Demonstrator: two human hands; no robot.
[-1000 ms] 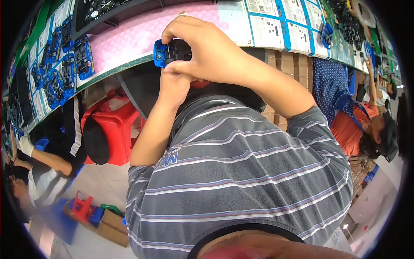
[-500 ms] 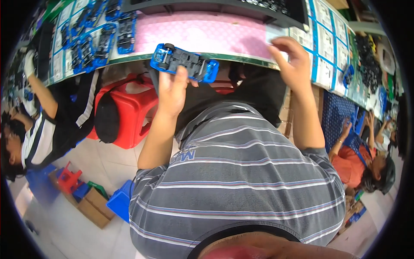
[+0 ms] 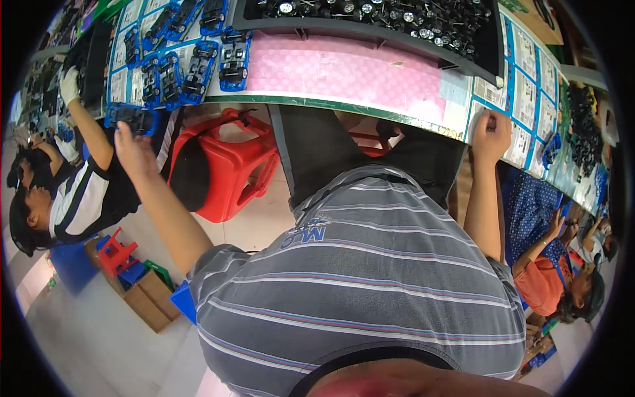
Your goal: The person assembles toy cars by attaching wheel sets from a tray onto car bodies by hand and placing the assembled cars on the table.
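At the left, my left hand [image 3: 137, 151] grips a blue toy car [image 3: 132, 121], its black underside facing up, beside the table's front edge. Behind it, several more blue toy cars [image 3: 198, 71] lie underside up on the table, grouped in rows. My right hand [image 3: 491, 137] is curled closed at the table's front right edge; whatever its fingers may hold is hidden. A long black tray [image 3: 370, 33] at the back holds many small black wheels with silvery hubs.
A pink patterned sheet [image 3: 344, 73] covers the table's middle. One blue part [image 3: 551, 149] and a dark pile of small parts [image 3: 582, 112] lie at the right. A red stool [image 3: 231, 172] stands left of my legs. Co-workers sit on both sides, one gloved hand [image 3: 69, 86] at the left.
My left hand has carried the toy car from in front of me out to the left. My right hand has curled closed and come down to the table's edge. The view has shifted slightly.
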